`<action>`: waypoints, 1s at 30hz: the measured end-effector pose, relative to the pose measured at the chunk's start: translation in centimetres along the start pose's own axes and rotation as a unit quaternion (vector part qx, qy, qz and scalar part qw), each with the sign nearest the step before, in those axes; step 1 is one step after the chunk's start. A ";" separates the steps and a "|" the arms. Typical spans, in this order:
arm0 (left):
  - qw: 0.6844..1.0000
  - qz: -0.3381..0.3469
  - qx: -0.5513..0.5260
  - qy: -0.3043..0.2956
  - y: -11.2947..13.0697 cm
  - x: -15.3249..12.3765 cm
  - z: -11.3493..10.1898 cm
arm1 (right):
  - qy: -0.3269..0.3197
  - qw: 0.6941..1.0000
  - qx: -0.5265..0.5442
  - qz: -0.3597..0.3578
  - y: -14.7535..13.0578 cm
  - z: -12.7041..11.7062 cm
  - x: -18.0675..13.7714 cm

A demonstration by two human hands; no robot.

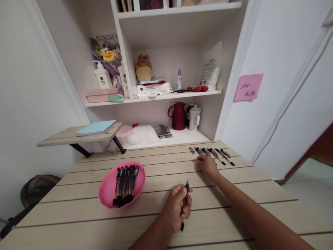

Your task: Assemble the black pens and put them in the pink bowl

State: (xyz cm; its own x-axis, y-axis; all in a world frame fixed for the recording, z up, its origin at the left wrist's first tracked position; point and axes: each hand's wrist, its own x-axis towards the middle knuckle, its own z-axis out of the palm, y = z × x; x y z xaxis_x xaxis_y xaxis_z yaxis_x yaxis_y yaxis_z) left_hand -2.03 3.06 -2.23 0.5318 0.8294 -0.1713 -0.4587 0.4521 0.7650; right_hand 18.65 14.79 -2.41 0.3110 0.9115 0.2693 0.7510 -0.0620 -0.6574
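My left hand (pixel 177 207) is closed around a black pen (pixel 185 205), held upright with its tip pointing away from me, above the wooden table (pixel 78 211). My right hand (pixel 207 165) reaches forward to the far side of the table, its fingertips pinched on a small pen part (pixel 194 160) I cannot make out clearly. Just beyond it lies a row of several black pens and pen parts (pixel 213 153). A pink bowl (pixel 109 189) holding several black pens stands to the left of my left hand.
Behind the table is a white shelf unit (pixel 156 97) with bottles, a plush toy and packets; lower down stand a red jug (pixel 178 116) and a mug (pixel 194 118). A small raised wooden stand (pixel 70 136) carries notebooks. A pink note (pixel 248 86) sticks on the wall.
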 end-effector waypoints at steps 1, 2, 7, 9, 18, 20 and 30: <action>1.000 0.002 -0.001 -0.002 0.0 0.0 0.0 | 0.001 1.000 -0.024 -0.007 -0.1 -0.1 0.4; 1.000 0.001 -0.002 -0.003 -0.1 0.0 0.0 | 0.001 0.999 -0.046 -0.012 -0.1 -0.1 0.7; 1.000 -0.002 -0.012 0.001 -0.2 0.1 0.0 | -0.026 0.990 -0.126 -0.059 -0.6 0.6 2.0; 1.000 -0.002 -0.024 0.000 -0.2 0.1 0.0 | -0.048 0.984 -0.139 -0.101 -1.4 1.3 2.6; 0.996 0.029 -0.084 0.033 -0.1 0.2 -0.2 | -0.191 0.889 -0.175 -0.378 -10.0 8.0 3.2; 0.994 0.038 -0.094 0.039 0.1 0.4 -0.5 | -0.197 0.885 -0.188 -0.378 -10.8 8.7 2.6; 0.991 0.036 -0.115 0.063 0.3 0.8 -1.0 | -0.159 0.896 -0.252 -0.329 -8.8 5.3 0.1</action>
State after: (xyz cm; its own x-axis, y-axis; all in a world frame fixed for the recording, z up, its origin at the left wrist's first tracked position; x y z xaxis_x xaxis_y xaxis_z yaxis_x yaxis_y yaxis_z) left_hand -2.44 4.14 -2.79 0.4057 0.8899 -0.2084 -0.6494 0.4411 0.6194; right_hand 8.97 17.58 -0.28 -0.4167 0.8830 0.2160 0.9036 0.4283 -0.0076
